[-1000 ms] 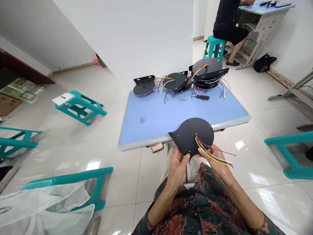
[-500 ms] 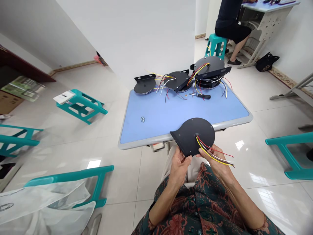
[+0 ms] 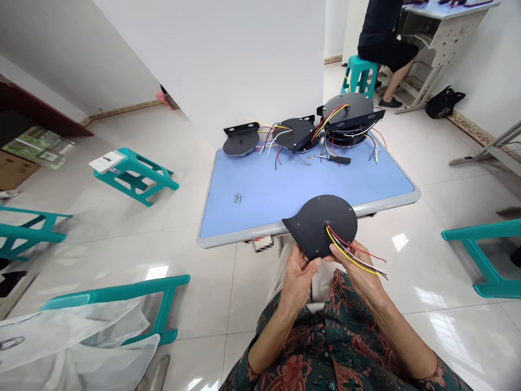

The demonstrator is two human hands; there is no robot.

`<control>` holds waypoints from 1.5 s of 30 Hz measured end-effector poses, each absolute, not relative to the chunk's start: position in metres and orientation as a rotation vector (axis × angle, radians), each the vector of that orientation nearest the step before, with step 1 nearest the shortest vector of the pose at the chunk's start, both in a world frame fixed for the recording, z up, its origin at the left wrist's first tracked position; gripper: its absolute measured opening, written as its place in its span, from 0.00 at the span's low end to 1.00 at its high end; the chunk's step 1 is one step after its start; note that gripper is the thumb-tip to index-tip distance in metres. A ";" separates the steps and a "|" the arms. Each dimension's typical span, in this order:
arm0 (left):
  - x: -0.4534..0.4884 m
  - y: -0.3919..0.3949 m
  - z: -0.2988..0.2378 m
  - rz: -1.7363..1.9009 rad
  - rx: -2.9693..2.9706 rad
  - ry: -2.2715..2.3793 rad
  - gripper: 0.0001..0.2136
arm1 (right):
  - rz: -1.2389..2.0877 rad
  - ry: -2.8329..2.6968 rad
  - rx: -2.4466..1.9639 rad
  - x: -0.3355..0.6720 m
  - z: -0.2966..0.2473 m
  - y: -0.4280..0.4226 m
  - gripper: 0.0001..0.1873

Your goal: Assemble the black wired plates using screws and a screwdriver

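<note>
Presently, the left hand (image 3: pixel 299 271) is pinching the lower edge of a flat black round metal plate with a pointed tab (image 3: pixel 319 225), thumb on the upper face and fingers closed beneath. The right hand (image 3: pixel 357 269) is clamping the same edge just beside it, its thumb lying on the face near the centre hole. A loose bundle of red, yellow and white wires (image 3: pixel 360 259) is emerging from that hole and trailing over the right hand to the right. The plate is being held in the air above the lap, tilted up towards the camera, just in front of the near rim of the blue-topped table with a grey edge (image 3: pixel 228 238) and not touching it. Judging from this, the step in hand is the steadying and checking of the plate's lower edge; the next move calls for a firm two-handed grip and for keeping the wires clear of the fingers. Further out on the table, a small cluster of silver screws (image 3: pixel 236 199) is lying alone. At the far edge, a black-handled screwdriver (image 3: pixel 334 159) is resting near a stack of similar wired black plates (image 3: pixel 348 117).
</note>
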State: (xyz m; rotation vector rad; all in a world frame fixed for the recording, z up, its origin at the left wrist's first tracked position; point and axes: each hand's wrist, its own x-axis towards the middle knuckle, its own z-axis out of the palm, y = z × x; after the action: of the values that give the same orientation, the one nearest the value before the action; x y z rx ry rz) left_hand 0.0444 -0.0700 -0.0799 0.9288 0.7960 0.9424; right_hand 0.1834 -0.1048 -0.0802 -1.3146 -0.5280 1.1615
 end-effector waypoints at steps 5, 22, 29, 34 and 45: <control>0.045 -0.071 -0.079 0.950 0.917 0.811 0.27 | 1.164 -0.536 -1.296 0.183 -0.082 -0.104 0.23; 0.047 -0.070 -0.068 0.981 0.804 0.776 0.28 | 1.155 -0.514 -1.295 0.183 -0.080 -0.104 0.23; 0.049 -0.064 -0.069 1.007 0.724 0.779 0.25 | 1.164 -0.494 -1.284 0.181 -0.081 -0.103 0.23; 0.045 -0.059 -0.071 1.032 0.639 0.733 0.24 | 1.170 -0.494 -1.293 0.181 -0.077 -0.104 0.25; 0.009 -0.014 -0.066 0.755 0.514 0.723 0.25 | 1.354 -0.634 -1.339 0.214 -0.075 -0.112 0.24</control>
State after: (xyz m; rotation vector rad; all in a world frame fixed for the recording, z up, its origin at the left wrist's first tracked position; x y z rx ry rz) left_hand 0.0094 -0.0139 -0.0659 0.5139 0.7230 0.7553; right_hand 0.2136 -0.1116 -0.0754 -1.3390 -0.6337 1.3535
